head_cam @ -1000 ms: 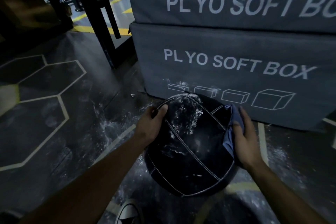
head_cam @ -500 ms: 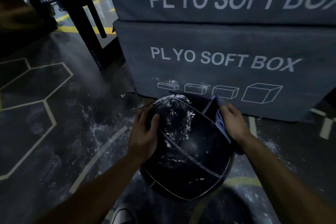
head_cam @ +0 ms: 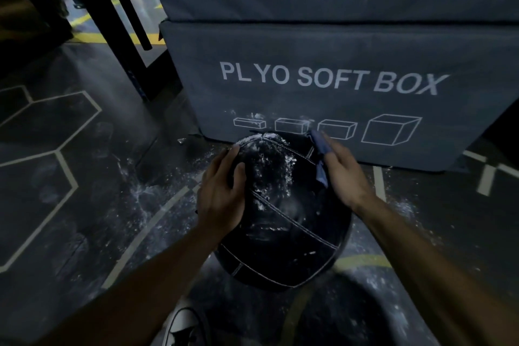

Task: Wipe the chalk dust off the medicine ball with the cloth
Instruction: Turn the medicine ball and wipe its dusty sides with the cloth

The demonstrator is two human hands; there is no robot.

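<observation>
Chalk-dusted medicine ball point(head_cam: 283, 213) on the floor point(head_cam: 84, 205), left hand point(head_cam: 222, 194) flat on it, right hand point(head_cam: 344, 174) pressing blue cloth point(head_cam: 321, 157) against it, stacked plyo boxes point(head_cam: 323, 87) behind

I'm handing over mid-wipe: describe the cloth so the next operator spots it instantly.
Find the lower grey soft box printed PLYO SOFT BOX; the black medicine ball sits on the floor before it. On the ball's upper right side, the right hand presses the cloth, the only blue thing there.
</observation>
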